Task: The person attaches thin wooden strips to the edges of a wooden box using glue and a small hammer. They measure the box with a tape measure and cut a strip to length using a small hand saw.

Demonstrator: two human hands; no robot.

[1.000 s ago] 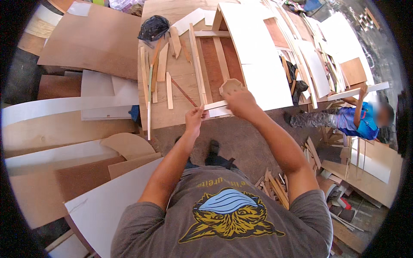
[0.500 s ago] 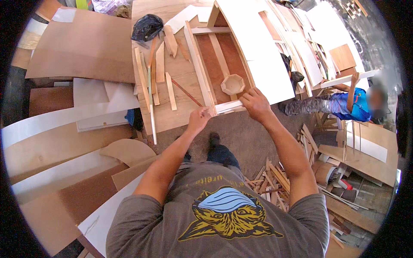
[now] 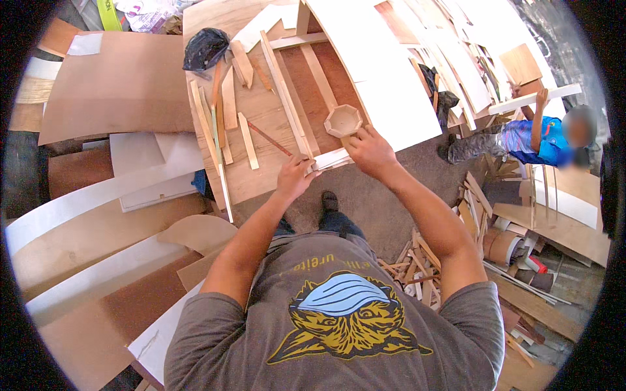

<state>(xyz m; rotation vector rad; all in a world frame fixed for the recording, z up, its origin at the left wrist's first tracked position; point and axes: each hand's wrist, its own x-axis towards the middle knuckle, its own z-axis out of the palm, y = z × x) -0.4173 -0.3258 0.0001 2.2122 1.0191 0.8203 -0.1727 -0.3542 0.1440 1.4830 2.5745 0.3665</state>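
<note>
A white-faced wood strip (image 3: 331,158) lies across the near end of a wooden frame (image 3: 282,91) with a reddish-brown bottom. My left hand (image 3: 295,174) pinches the strip's left end, at the frame's near left corner. Closed around its right end is my right hand (image 3: 370,152), close to the edge of a large white panel (image 3: 398,91). Just beyond that hand, an octagonal wooden ring or dish (image 3: 343,121) rests inside the frame. The fingertips of both hands are partly hidden by the strip and the frame.
Loose wood strips (image 3: 248,140) and a black plastic bag (image 3: 206,49) lie on the plywood tabletop (image 3: 257,182). Brown boards (image 3: 124,85) lean at the left. Wood scraps (image 3: 417,264) cover the floor at the right. A co-worker (image 3: 544,133) holds a long white piece (image 3: 535,99).
My view has shifted, so the table and frame sit slightly farther left. Both hands stay at the frame's near end. The co-worker's long white piece has tilted and moved slightly.
</note>
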